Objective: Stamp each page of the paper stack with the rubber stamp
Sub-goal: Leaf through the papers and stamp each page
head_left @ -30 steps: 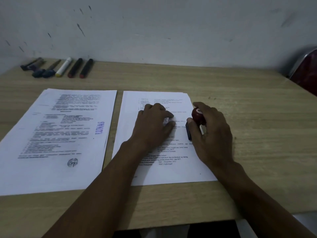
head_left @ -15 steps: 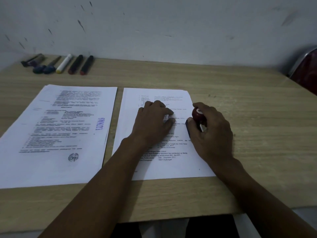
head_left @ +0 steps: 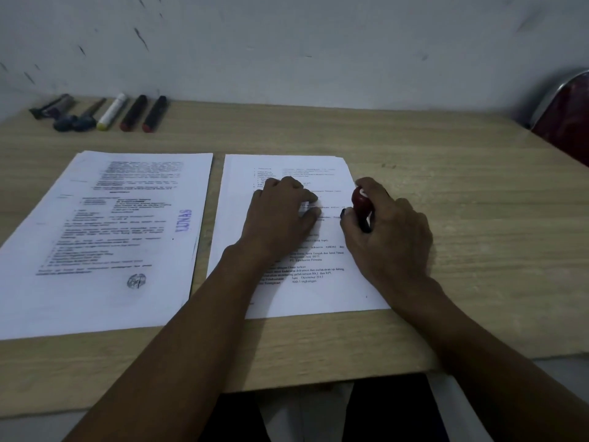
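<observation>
Two paper stacks lie side by side on the wooden table. The left stack [head_left: 105,237] carries a purple stamp mark near its right edge. My left hand [head_left: 280,215] rests on the right stack [head_left: 287,295], fingers bent against the printed page. My right hand [head_left: 385,231] grips the red-handled rubber stamp [head_left: 361,204] at the right stack's right edge. The stamp's base is largely hidden behind my fingers, so I cannot tell if it touches the paper.
Several markers [head_left: 105,113] lie in a row at the table's far left by the wall. A dark red chair [head_left: 564,116] stands at the right corner. Bare wooden tabletop [head_left: 478,202] extends to the right of the stacks.
Both hands hold nearly the same pose. The camera view has tilted slightly, shifting the papers up in the picture. The stamp stays at the right stack's edge.
</observation>
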`<state>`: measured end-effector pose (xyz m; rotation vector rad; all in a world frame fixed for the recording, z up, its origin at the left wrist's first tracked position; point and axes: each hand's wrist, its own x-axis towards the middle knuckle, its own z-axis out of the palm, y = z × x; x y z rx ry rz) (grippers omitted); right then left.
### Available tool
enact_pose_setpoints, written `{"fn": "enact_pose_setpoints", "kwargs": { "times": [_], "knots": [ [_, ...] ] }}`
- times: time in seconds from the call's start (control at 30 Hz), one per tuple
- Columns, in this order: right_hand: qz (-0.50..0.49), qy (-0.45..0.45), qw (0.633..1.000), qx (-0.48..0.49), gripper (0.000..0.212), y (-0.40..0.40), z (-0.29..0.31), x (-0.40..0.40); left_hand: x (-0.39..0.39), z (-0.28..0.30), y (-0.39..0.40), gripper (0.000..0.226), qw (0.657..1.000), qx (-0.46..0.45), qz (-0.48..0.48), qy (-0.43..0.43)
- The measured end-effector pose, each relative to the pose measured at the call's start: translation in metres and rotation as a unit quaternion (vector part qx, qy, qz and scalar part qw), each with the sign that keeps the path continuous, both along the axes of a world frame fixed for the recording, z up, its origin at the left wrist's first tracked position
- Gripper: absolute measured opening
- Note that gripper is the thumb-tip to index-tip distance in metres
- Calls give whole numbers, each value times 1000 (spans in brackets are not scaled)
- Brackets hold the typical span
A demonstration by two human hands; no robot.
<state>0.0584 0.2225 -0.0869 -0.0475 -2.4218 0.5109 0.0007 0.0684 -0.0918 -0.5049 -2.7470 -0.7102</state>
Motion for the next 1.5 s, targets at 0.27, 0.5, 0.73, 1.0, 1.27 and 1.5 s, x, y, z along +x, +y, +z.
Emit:
{"fn": "enact_pose_setpoints", "kwargs": {
  "times": [0.27,0.5,0.73,1.0,1.27,1.5],
  "knots": [
    [-15,-19,1000,8,36,0,-1,4,0,-2,1,31,1000,0,1,-3],
    [-22,-27,999,4,37,1,1,6,0,-2,3,31,1000,-5,3,-8],
    [0,-31,1000,7,37,6,5,4,3,11,5,31,999,-22,5,-39],
    [49,27,987,-150,46,31,29,-13,1,19,8,35,998,-36,-2,-58],
    [-23,23,970,-240,48,68,42,-26,-3,27,-1,36,999,29,18,-19],
    [5,25,973,-229,38,61,30,-38,-1,25,-4,35,999,34,23,-27]
  ]
}}
